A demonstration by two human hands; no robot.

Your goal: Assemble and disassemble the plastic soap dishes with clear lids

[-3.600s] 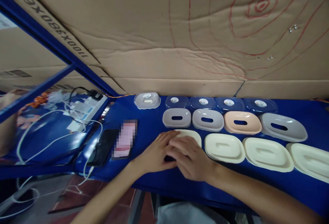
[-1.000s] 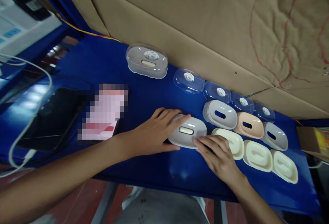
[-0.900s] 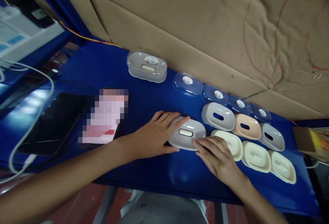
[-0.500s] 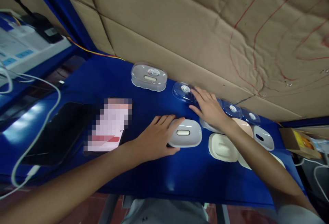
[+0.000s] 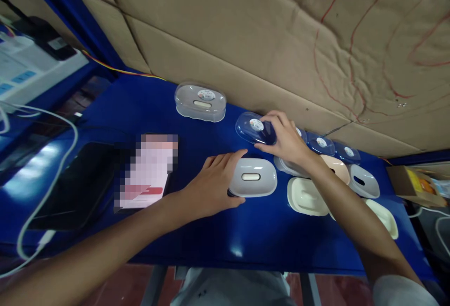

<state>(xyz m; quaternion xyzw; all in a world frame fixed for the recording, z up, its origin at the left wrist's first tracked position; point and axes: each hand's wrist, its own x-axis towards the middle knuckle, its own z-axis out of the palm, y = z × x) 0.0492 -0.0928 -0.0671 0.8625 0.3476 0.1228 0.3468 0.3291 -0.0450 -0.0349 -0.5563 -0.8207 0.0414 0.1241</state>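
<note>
A grey oval box (image 5: 260, 185) with a pale slot insert in its top sits near the table's middle. My left hand (image 5: 217, 182) is around its left end, thumb at the near side and fingers at the far side. Beyond it, my right hand (image 5: 286, 137) has its thumb and fingers on the right end of a clear lid (image 5: 248, 127) with a round sticker. At the back left stands a grey box under a clear lid (image 5: 200, 102).
Cream trays (image 5: 306, 197), a peach cover (image 5: 337, 169), a grey cover (image 5: 365, 182) and more clear lids (image 5: 348, 153) lie on the right. A phone (image 5: 149, 170) and black device (image 5: 75, 184) with white cable lie left. Cardboard (image 5: 228, 39) stands behind.
My right hand has closed from spread fingers onto the end of the clear lid. My left hand stays at the grey box. The camera view has shifted slightly.
</note>
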